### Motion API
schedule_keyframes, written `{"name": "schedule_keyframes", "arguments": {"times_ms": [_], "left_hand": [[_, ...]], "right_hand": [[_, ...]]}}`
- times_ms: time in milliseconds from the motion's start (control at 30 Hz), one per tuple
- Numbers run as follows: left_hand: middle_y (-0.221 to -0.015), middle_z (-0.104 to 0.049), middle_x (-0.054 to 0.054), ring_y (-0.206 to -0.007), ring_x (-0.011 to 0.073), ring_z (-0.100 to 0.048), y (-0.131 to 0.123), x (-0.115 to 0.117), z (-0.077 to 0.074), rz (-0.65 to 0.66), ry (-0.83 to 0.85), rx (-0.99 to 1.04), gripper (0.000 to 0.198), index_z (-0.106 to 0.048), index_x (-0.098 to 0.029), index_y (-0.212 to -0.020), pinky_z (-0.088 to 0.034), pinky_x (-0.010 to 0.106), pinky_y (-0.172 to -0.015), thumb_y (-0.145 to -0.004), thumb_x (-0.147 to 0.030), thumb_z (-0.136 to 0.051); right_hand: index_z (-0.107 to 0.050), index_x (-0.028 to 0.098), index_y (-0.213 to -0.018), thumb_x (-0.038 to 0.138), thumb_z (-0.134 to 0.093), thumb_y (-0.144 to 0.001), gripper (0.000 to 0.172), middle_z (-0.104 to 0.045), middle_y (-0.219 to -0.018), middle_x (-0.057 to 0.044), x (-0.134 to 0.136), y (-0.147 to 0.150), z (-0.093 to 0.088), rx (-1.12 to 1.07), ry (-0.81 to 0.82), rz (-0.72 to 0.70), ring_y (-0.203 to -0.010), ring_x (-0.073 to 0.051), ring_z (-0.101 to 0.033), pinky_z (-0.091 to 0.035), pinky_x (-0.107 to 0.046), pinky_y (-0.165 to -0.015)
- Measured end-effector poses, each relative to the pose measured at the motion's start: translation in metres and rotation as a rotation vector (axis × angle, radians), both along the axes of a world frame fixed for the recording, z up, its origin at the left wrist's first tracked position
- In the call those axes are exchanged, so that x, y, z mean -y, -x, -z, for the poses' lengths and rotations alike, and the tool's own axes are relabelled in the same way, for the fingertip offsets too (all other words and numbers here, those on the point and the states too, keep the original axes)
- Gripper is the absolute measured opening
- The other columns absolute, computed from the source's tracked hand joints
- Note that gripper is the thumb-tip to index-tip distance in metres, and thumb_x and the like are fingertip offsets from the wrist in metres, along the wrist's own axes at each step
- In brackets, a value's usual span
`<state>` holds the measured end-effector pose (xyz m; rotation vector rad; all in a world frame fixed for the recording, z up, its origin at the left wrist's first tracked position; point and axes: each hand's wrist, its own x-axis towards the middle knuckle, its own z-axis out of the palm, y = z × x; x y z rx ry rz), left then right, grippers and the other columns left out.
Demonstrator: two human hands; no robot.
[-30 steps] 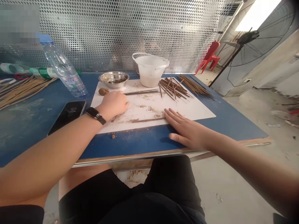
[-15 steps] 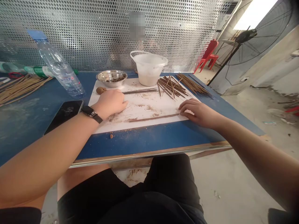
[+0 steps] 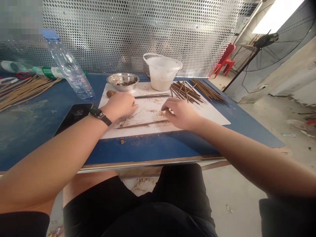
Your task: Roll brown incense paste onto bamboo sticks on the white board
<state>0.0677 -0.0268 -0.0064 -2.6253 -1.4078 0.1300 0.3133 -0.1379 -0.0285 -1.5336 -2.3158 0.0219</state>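
My left hand (image 3: 120,105) rests on the white board (image 3: 207,115), its fingers curled and pointing down; whatever they hold, if anything, is hidden. A lump of brown dough-like material (image 3: 111,93) lies just behind it, and thin dark sticks (image 3: 153,96) run rightward from beside its knuckles. Low over the board, my right hand (image 3: 181,113) has bent fingers, and its grip is hidden too. One brown coated stick (image 3: 143,124) lies along the front of the board, with its right end near my right hand. Brown powder and crumbs are scattered between the hands.
Behind the board's middle stand a metal bowl (image 3: 122,81) and a white bucket (image 3: 163,74). Brown sticks (image 3: 189,91) lie piled at back right. On the left are a water bottle (image 3: 71,72), a phone (image 3: 72,118) and tan strips (image 3: 29,90). A perforated metal screen (image 3: 111,39) rises behind.
My right hand has moved left across the board, away from its right side. The coated stick now reaches farther left. My left hand has stayed near the brown lump.
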Motion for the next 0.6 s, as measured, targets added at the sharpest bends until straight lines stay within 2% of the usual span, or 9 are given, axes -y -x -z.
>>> {"name": "schedule_keyframes", "arguments": {"times_ms": [100, 200, 267, 300, 367, 467, 533, 600], "left_hand": [[-0.103, -0.083, 0.020, -0.096, 0.0366, -0.075, 0.001, -0.002, 0.002, -0.001, -0.013, 0.024, 0.039, -0.084, -0.015, -0.092, -0.041, 0.043, -0.079, -0.106, -0.037, -0.055], [-0.102, -0.085, 0.019, -0.098, 0.0368, -0.076, 0.003, -0.005, 0.004, 0.001, -0.018, 0.054, 0.036, -0.083, -0.017, -0.089, -0.040, 0.042, -0.079, -0.103, -0.038, -0.057], [-0.100, -0.086, 0.017, -0.095, 0.0358, -0.076, 0.003, -0.006, 0.005, -0.008, -0.016, 0.057, 0.035, -0.083, -0.018, -0.090, -0.041, 0.042, -0.078, -0.102, -0.039, -0.058], [-0.099, -0.086, 0.016, -0.093, 0.0354, -0.076, 0.002, -0.006, 0.004, -0.014, -0.015, 0.055, 0.036, -0.084, -0.019, -0.091, -0.041, 0.042, -0.077, -0.102, -0.040, -0.058], [-0.097, -0.085, 0.016, -0.091, 0.0354, -0.076, 0.001, -0.006, 0.004, -0.024, -0.013, 0.054, 0.037, -0.084, -0.018, -0.090, -0.042, 0.042, -0.077, -0.101, -0.043, -0.059], [-0.095, -0.084, 0.018, -0.091, 0.0371, -0.076, 0.000, -0.005, 0.005, -0.027, -0.010, 0.061, 0.039, -0.084, -0.018, -0.086, -0.043, 0.043, -0.075, -0.101, -0.045, -0.060], [-0.097, -0.084, 0.018, -0.091, 0.0377, -0.076, 0.000, -0.005, 0.006, -0.032, -0.015, 0.066, 0.040, -0.084, -0.017, -0.088, -0.043, 0.043, -0.074, -0.102, -0.046, -0.060], [-0.097, -0.084, 0.019, -0.091, 0.0380, -0.076, 0.000, -0.006, 0.007, -0.035, -0.029, 0.068, 0.040, -0.084, -0.017, -0.088, -0.042, 0.043, -0.073, -0.102, -0.046, -0.060]], "right_hand": [[-0.077, 0.001, -0.137, 0.039, -0.046, -0.117, 0.053, -0.074, -0.147, -0.032, -0.014, 0.036, 0.005, 0.095, 0.046, -0.039, -0.142, -0.045, -0.068, -0.052, -0.058, -0.125], [-0.060, -0.007, -0.161, 0.062, -0.039, -0.120, 0.083, -0.046, -0.180, -0.038, -0.025, 0.053, 0.016, 0.147, 0.144, -0.025, -0.174, -0.054, -0.036, -0.029, -0.067, -0.142], [-0.045, -0.010, -0.173, 0.075, -0.026, -0.119, 0.103, -0.029, -0.189, -0.038, -0.024, 0.053, 0.023, 0.140, 0.225, -0.030, -0.181, -0.055, -0.016, -0.019, -0.071, -0.145], [-0.038, -0.011, -0.177, 0.081, -0.019, -0.116, 0.112, -0.023, -0.191, -0.038, -0.019, 0.050, 0.026, 0.130, 0.254, -0.046, -0.182, -0.055, -0.011, -0.017, -0.073, -0.145], [-0.030, -0.010, -0.181, 0.091, -0.010, -0.110, 0.125, -0.017, -0.192, -0.037, -0.003, 0.044, 0.029, 0.106, 0.269, -0.081, -0.182, -0.054, -0.006, -0.015, -0.076, -0.145], [-0.027, -0.007, -0.184, 0.095, -0.007, -0.107, 0.129, -0.016, -0.192, -0.034, 0.022, 0.039, 0.031, 0.087, 0.261, -0.099, -0.183, -0.052, -0.007, -0.011, -0.077, -0.146], [-0.026, -0.005, -0.185, 0.094, -0.005, -0.107, 0.127, -0.016, -0.193, -0.033, 0.024, 0.037, 0.030, 0.093, 0.276, -0.096, -0.183, -0.050, -0.005, -0.009, -0.076, -0.146], [-0.023, -0.006, -0.185, 0.091, -0.004, -0.108, 0.126, -0.012, -0.194, -0.032, 0.011, 0.036, 0.028, 0.112, 0.292, -0.082, -0.183, -0.049, -0.001, -0.005, -0.075, -0.146]]}}
